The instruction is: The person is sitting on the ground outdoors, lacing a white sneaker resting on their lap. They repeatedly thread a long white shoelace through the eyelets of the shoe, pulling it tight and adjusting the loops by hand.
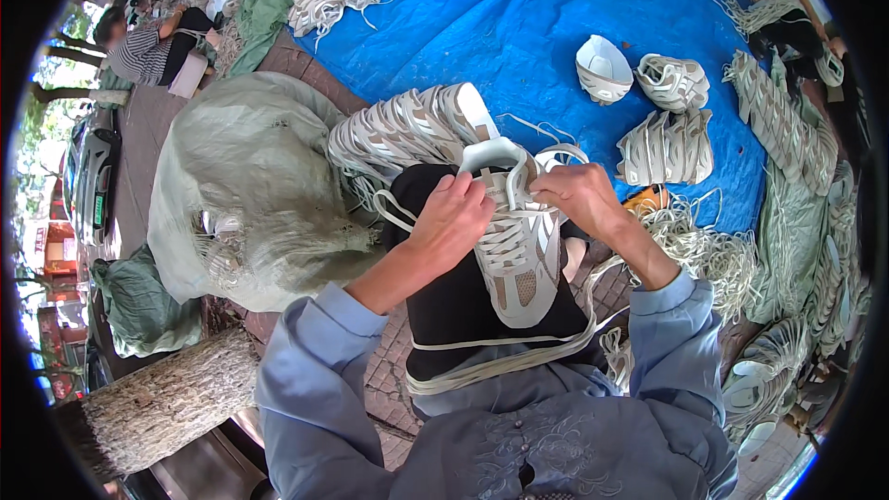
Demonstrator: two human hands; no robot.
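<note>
A beige and white shoe upper lies toe toward me on a black cloth over my lap. White laces criss-cross its front. My left hand is closed at the left side of its opening, with a loop of lace sticking out beside it. On the opposite side, my right hand pinches the upper's edge by the top eyelets; more lace loops behind that hand. Whether lace is also between the fingers is hidden. Loose strands of lace lie across my lap.
A row of nested shoe uppers lies just beyond my lap. More uppers sit on a blue tarp. Tangled laces heap at right. A big pale sack and tree trunk stand left; a seated person is farther off.
</note>
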